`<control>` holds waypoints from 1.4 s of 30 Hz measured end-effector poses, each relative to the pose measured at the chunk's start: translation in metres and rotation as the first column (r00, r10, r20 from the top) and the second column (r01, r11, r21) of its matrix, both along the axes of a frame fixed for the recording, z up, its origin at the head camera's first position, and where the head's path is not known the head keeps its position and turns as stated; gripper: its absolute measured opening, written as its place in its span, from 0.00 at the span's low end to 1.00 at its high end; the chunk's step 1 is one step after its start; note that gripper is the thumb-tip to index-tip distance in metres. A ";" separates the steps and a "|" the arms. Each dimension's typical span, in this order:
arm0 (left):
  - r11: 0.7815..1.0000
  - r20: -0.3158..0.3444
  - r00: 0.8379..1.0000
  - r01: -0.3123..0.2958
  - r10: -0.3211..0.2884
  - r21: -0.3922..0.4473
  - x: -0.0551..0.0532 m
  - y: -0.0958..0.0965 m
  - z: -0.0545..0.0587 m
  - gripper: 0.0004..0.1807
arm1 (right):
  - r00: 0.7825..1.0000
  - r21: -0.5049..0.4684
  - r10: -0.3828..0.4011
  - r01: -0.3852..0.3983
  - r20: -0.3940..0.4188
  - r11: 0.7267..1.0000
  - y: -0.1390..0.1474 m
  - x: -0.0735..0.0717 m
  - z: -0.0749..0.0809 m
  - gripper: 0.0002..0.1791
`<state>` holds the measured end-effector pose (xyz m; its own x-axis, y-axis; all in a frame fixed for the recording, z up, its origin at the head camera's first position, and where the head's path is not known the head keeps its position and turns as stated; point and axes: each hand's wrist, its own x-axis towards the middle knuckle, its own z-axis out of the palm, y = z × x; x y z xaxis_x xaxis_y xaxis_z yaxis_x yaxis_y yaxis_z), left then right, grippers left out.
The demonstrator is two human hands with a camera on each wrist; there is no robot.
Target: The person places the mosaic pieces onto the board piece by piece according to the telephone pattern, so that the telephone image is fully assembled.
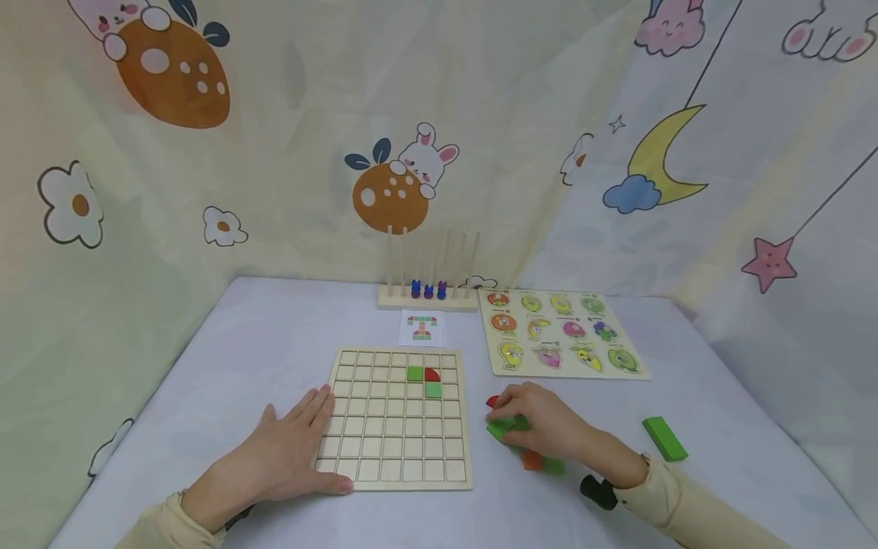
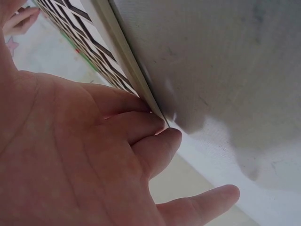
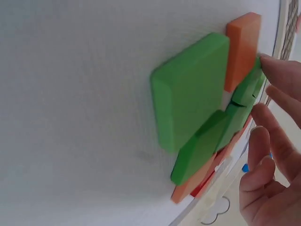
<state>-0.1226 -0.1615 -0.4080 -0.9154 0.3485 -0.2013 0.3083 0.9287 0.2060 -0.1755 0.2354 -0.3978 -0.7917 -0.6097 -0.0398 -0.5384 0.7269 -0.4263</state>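
A wooden grid board (image 1: 393,486) lies in front of me, with two green squares and one red quarter-round piece (image 1: 432,374) in its cells. My left hand (image 1: 284,450) rests at the board's left side, fingers extended along the edge and thumb at the near corner. In the left wrist view the fingertips touch the board's rim (image 2: 124,61). My right hand (image 1: 542,419) is over a small pile of pieces right of the board, thumb and fingers pinching a green block (image 3: 248,92). Around it lie a larger green block (image 3: 193,89), an orange block (image 3: 242,47) and red pieces.
Behind the board lies a pattern card (image 1: 421,328) with a T shape, and beyond it a peg stand (image 1: 427,301) with blue beads. A fruit puzzle board (image 1: 565,335) is at the back right. One long green block (image 1: 664,438) lies right of my right hand.
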 end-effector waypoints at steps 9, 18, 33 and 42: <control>1.000 -0.022 1.000 0.008 -0.008 -0.009 0.000 0.000 0.000 0.77 | 0.998 0.031 0.042 -0.041 -0.044 0.999 -0.004 -0.001 -0.001 0.16; 1.000 -0.025 1.000 0.014 -0.014 -0.007 0.002 0.000 0.000 0.76 | 0.993 0.050 0.052 -0.047 -0.107 0.998 -0.008 0.000 -0.005 0.16; 1.000 -0.011 1.000 0.017 -0.017 -0.008 0.001 0.000 0.000 0.77 | 0.995 -0.090 0.063 -0.071 -0.082 0.993 -0.035 -0.011 0.007 0.17; 1.000 0.000 1.000 0.014 -0.014 -0.016 -0.001 0.000 0.000 0.76 | 0.990 -0.110 0.064 -0.079 -0.129 0.991 -0.092 -0.036 0.009 0.17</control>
<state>-0.1233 -0.1616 -0.4081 -0.9106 0.3579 -0.2068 0.3212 0.9275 0.1912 -0.2113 0.1433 -0.3890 -0.7402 -0.6598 0.1296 -0.6414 0.6349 -0.4308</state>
